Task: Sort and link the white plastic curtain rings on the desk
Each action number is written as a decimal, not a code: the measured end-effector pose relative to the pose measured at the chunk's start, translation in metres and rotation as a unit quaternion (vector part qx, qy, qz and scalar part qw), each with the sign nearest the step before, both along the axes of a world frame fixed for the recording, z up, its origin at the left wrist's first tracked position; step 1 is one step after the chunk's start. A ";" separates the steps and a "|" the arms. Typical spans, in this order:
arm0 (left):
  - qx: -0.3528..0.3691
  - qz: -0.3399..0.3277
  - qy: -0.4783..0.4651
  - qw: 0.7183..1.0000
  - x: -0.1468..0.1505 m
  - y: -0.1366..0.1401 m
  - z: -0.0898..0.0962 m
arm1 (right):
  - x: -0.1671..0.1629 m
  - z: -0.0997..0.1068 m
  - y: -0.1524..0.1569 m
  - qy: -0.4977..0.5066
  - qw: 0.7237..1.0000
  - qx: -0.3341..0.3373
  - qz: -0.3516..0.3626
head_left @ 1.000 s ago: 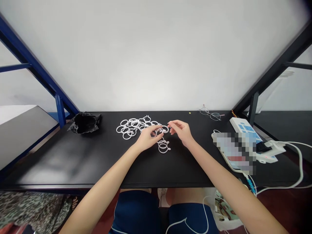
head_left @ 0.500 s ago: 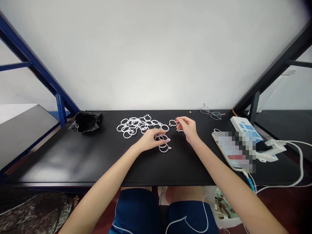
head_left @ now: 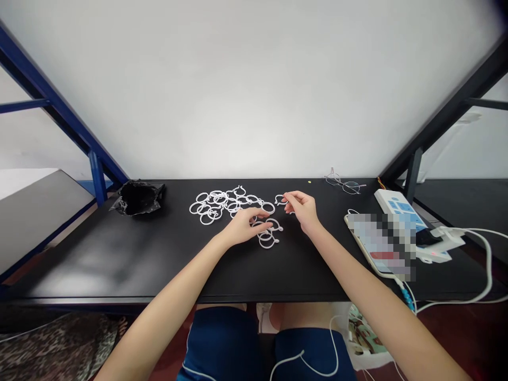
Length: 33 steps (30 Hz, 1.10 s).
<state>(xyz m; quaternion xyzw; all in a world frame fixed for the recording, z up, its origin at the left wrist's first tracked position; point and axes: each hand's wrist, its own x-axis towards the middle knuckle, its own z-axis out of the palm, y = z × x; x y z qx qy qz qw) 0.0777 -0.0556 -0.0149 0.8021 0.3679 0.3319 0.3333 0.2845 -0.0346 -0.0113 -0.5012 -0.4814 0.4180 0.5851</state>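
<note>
Several white plastic curtain rings, each with a small eyelet, lie on a black desk point(head_left: 159, 254). My left hand point(head_left: 246, 226) hovers low over the near group of rings point(head_left: 268, 242), its thumb and fingers apart. One ring of this group point(head_left: 273, 220) lies by the thumb tip. Further right, my right hand point(head_left: 304, 210) has its fingertips pinched together at the edge of a single ring point(head_left: 280, 196). Another ring is partly hidden under that hand. Left of my left hand spreads a larger loose pile of rings point(head_left: 216, 203).
A crumpled black plastic bag point(head_left: 138, 198) stands open at the left. On the right are eyeglasses point(head_left: 351, 187), a phone point(head_left: 373, 246) with a cable, and a white power strip point(head_left: 400, 206) with plugs. Blue metal frame bars point(head_left: 97, 172) rise at the left side.
My left hand has loosened from a ring, which now lies slightly further right in the near group. My right hand has shifted slightly left to the single ring.
</note>
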 end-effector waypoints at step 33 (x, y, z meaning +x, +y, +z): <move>-0.006 0.028 0.058 0.998 -0.001 0.005 -0.009 | 0.053 -0.004 0.012 -0.425 0.900 0.014 0.095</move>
